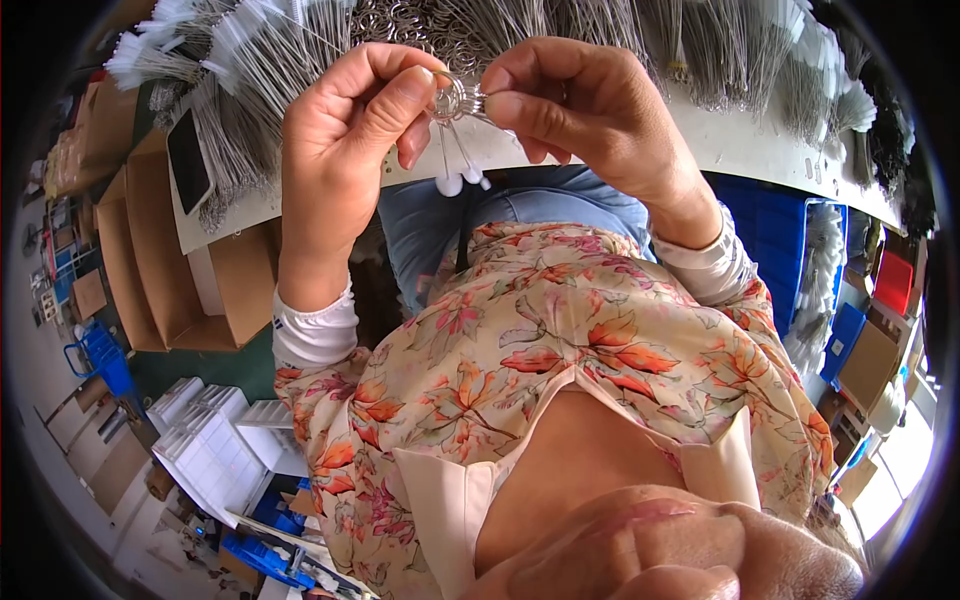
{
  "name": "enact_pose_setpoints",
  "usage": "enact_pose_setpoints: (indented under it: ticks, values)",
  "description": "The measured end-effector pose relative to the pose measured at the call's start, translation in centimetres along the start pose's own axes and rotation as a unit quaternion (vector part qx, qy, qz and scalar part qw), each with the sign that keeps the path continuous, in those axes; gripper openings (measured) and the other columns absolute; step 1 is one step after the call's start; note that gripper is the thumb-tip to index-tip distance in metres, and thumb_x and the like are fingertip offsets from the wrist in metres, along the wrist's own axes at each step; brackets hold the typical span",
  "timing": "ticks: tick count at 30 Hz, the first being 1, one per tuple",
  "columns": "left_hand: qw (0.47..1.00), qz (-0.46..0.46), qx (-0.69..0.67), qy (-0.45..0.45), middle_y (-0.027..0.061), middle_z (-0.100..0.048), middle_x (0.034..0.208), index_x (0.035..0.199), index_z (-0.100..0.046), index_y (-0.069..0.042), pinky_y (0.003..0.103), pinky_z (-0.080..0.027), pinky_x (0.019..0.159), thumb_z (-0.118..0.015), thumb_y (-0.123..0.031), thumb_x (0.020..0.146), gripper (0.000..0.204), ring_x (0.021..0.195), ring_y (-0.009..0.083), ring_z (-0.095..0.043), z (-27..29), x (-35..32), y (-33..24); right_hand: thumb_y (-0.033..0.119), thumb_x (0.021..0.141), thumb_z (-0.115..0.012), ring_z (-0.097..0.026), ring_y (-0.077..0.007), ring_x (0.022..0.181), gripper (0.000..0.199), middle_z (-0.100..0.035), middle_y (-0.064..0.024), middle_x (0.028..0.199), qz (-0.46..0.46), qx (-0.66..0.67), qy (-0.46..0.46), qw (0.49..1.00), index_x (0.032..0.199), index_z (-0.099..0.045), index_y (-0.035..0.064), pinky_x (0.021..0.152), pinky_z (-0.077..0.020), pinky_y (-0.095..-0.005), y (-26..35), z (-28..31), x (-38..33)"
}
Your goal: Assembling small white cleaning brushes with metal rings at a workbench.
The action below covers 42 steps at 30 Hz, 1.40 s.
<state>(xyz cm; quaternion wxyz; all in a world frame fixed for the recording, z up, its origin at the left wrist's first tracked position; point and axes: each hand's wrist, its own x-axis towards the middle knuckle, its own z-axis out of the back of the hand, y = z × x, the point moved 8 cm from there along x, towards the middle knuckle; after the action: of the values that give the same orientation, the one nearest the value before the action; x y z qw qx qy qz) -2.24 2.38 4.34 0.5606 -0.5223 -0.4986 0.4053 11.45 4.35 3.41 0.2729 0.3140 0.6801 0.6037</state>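
My left hand [350, 130] is closed, thumb and forefinger pinching a shiny metal split ring [455, 101] above the table's near edge. From the ring hang a few thin wire-stemmed brushes with white ends [463, 181], pointing down over my lap. My right hand [590, 115] is closed too, thumb against forefinger at the ring's right side, on looped wire ends of brushes. How many it grips is hidden by the fingers. Beyond the hands lies a heap of loose metal rings [395, 22].
Bundles of wire-stemmed brushes [275, 50] with whitish bristles line the table [735, 140], more at the right [735, 50]. A dark phone [189, 160] lies at its left edge. Cardboard boxes [150, 250] stand left, a blue bin [765, 235] right, white plastic crates [215, 450] lower left.
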Motion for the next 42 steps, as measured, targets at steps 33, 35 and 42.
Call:
enact_pose_setpoints:
  ticks: [33,35,42]
  values:
    - [0.943,-0.016,-0.052,-0.328,0.0116,-0.065,0.089,0.089,-0.062,0.003,0.032,-0.050,0.078,-0.053,-0.013,0.092,0.019,0.077,0.0176,-0.063,9.1,-12.9,-1.8,0.010,0.082,-0.067,-0.064,-0.0094,0.080,0.018,-0.066,-0.0058,0.081,0.137,-0.160,0.052,0.976,0.096,-0.064,-0.0006,0.070,-0.0495,-0.0208,-6.5,-7.7,4.0]
    - [0.946,-0.005,-0.048,-0.321,0.0115,-0.064,0.090,0.090,-0.062,0.003,0.030,-0.049,0.077,-0.054,-0.013,0.092,0.018,0.079,0.0164,-0.062,11.2,-15.3,-0.6,0.009,0.084,-0.065,-0.063,-0.0091,0.074,0.015,-0.066,-0.0058,0.083,0.059,-0.182,0.067,0.979,0.095,-0.064,-0.0008,0.068,-0.0493,-0.0210,-9.3,-5.5,3.7]
    - [0.871,0.153,0.444,-0.144,0.0167,-0.061,0.077,0.083,-0.056,-0.004,0.038,-0.047,0.063,-0.055,-0.017,0.087,0.013,0.071,0.0352,-0.060,10.9,-18.5,19.4,0.009,0.085,-0.064,-0.058,-0.0069,0.065,0.013,-0.063,-0.0025,0.076,-0.151,-0.209,0.038,0.965,0.093,-0.065,-0.0016,0.062,-0.0479,-0.0197,-15.8,-2.4,1.0]
